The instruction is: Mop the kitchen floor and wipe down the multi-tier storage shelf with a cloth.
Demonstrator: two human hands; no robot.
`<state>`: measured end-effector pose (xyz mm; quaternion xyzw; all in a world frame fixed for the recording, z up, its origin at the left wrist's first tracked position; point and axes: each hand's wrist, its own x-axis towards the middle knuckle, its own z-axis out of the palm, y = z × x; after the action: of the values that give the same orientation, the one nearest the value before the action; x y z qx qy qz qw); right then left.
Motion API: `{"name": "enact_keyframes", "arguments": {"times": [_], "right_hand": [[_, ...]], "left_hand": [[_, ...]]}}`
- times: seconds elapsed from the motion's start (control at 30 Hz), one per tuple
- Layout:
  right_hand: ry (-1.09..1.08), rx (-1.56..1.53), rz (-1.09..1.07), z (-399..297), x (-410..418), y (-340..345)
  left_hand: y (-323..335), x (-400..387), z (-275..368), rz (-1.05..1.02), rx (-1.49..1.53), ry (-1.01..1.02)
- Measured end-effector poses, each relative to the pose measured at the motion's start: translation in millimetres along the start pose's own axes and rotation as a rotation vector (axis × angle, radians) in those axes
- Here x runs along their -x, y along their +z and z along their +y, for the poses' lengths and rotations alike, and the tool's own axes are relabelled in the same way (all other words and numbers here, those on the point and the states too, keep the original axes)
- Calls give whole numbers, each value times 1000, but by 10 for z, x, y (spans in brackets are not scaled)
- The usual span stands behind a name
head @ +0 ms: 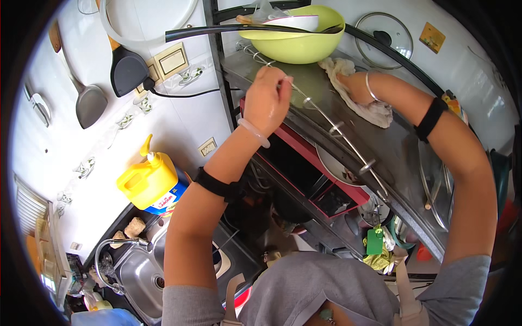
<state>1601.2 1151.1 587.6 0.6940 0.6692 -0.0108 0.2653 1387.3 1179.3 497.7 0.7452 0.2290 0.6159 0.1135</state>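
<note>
My left hand (pixel 270 98) is closed around one end of a thin metal rod with hooks (pixel 344 136), which slants down to the right over the edge of a dark metal shelf (pixel 318 91). On the same shelf, my right hand (pixel 359 87) presses on a crumpled whitish cloth (pixel 377 113); its fingers are partly hidden in the folds. Behind both hands a light green plastic basin (pixel 299 47) stands on the shelf, with a white bowl (pixel 295 22) and a clear plastic bag in it.
Under the shelf is a red microwave oven (pixel 304 167). A glass pot lid (pixel 383 40) hangs on the wall at the right. To the left are a hanging black spatula (pixel 128 71), a metal turner (pixel 90 104), a yellow detergent jug (pixel 153 179) and a steel sink (pixel 140 277) with a curved faucet.
</note>
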Motion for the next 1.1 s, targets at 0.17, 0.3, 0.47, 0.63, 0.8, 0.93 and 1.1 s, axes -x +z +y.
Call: {"name": "enact_keyframes", "arguments": {"times": [0.17, 0.3, 0.47, 0.63, 0.8, 0.93, 1.1], "right_hand": [[-203, 330, 538, -123, 98, 149], [-444, -320, 537, -521, 350, 29], [-428, -655, 266, -925, 701, 160], [-523, -893, 319, -1004, 938, 485], [-327, -1073, 362, -1190, 1541, 850], [-392, -1048, 653, -1093, 2028, 1241], [-387, -900, 659, -848, 2879, 1581]], "left_hand": [[-116, 139, 118, 36, -47, 74], [-154, 418, 61, 39, -2, 77], [-157, 556, 29, 103, 68, 140], [-167, 748, 135, 112, 229, 22], [-362, 914, 609, -51, 189, 100], [-368, 1163, 968, -168, 266, 143], [-347, 1493, 1489, -370, 361, 214]]}}
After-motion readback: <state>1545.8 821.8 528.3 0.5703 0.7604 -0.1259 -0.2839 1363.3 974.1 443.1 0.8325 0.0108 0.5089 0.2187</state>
